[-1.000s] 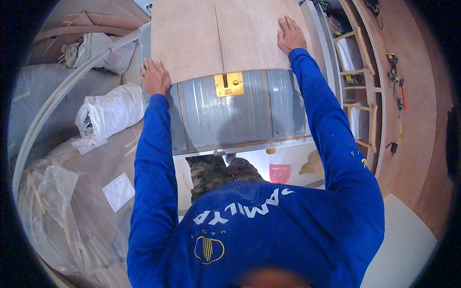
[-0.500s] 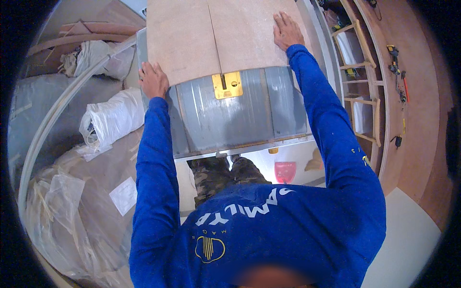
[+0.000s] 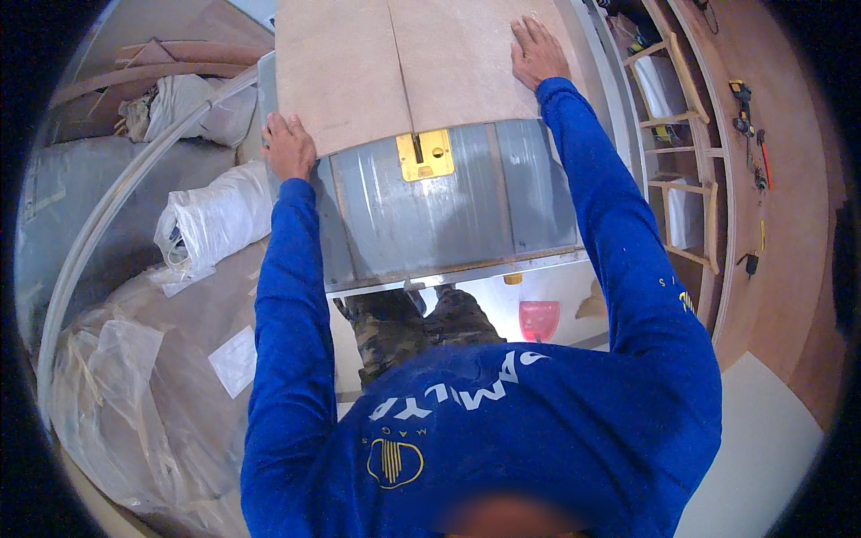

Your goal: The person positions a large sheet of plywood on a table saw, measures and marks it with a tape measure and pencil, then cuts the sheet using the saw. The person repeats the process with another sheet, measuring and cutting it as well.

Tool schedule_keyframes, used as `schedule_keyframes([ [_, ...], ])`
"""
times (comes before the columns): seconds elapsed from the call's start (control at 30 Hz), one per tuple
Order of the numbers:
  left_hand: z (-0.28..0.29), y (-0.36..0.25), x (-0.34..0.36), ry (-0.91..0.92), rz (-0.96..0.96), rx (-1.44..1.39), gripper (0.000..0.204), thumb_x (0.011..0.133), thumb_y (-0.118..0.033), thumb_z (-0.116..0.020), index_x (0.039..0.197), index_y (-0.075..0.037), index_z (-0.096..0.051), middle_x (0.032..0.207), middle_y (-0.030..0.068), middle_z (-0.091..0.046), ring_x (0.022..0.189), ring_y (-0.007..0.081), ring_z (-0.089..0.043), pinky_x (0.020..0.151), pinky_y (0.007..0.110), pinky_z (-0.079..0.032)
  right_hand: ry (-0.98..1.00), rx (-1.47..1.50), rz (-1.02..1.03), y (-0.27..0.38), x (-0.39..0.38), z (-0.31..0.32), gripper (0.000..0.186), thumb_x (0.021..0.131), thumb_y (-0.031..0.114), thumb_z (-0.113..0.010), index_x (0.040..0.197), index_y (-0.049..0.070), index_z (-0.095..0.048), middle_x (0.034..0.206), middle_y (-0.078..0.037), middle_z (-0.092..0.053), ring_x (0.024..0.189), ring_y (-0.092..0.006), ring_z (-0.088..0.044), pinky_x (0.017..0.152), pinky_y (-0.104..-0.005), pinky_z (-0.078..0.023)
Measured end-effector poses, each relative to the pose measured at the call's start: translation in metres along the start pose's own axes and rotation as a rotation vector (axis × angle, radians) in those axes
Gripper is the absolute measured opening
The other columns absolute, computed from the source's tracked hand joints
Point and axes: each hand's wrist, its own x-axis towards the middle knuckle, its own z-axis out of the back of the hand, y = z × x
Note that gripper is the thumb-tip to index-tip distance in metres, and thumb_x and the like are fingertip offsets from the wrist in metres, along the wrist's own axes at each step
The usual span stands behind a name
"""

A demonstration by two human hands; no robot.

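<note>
A wide light-brown wooden board [image 3: 341,81] lies flat on a grey metal saw table [image 3: 421,220]. A thin dark slit [image 3: 401,67] runs lengthwise through the board and meets its near edge at the yellow insert plate [image 3: 425,155], which has a narrow slot. At the board's near left corner rests my left hand [image 3: 290,148], fingers pointing forward over the edge. My right hand [image 3: 541,56] lies flat near the board's right side, fingers stretched out and a little apart. Neither hand is close to the slit. The board's far end is cut off by the picture's top.
Along the right of the table runs a pale rail [image 3: 599,108], with a wooden rack [image 3: 673,117] beyond it. Tools, including a yellow-black one [image 3: 741,108], lie farther right. Plastic-covered bundles [image 3: 117,386] and a white bag [image 3: 220,215] crowd the left. A red dustpan-like piece [image 3: 539,320] sits below.
The whole view has shifted slightly. Both hands keep their places on the board, and I see no clear movement of the board against the table.
</note>
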Motion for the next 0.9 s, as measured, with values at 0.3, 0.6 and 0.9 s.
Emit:
schedule_keyframes([
  [0.3, 0.0050, -0.0038, -0.0014, 0.009, 0.005, -0.026, 0.060, 0.108, -0.043, -0.035, 0.151, -0.001, -0.042, 0.161, 0.0167, -0.038, 0.150, 0.0381, -0.031, 0.119, 0.058, -0.026, -0.008, -0.031, -0.001, 0.0013, 0.0007, 0.0030, 0.053, 0.101, 0.029, -0.049, 0.152, 0.015, -0.047, 0.159, -0.015, -0.041, 0.147, -0.0334, -0.038, 0.122, -0.0449, -0.030],
  [0.6, 0.0070, -0.0059, -0.0015, 0.009, 0.007, -0.013, 0.059, 0.108, -0.042, -0.035, 0.150, -0.002, -0.043, 0.161, 0.0171, -0.038, 0.150, 0.0366, -0.031, 0.119, 0.059, -0.025, 0.021, -0.028, -0.004, 0.0041, 0.0004, 0.0076, 0.053, 0.101, 0.029, -0.049, 0.152, 0.014, -0.046, 0.160, -0.013, -0.039, 0.147, -0.0326, -0.037, 0.122, -0.0445, -0.031],
  [0.9, 0.0087, -0.0068, -0.0021, 0.018, 0.005, -0.007, 0.060, 0.108, -0.042, -0.035, 0.150, -0.001, -0.044, 0.160, 0.0175, -0.039, 0.150, 0.0373, -0.032, 0.119, 0.057, -0.025, 0.027, -0.034, -0.021, 0.0051, 0.0009, 0.0043, 0.054, 0.100, 0.031, -0.048, 0.151, 0.014, -0.046, 0.160, -0.015, -0.040, 0.148, -0.0335, -0.037, 0.122, -0.0471, -0.029],
])
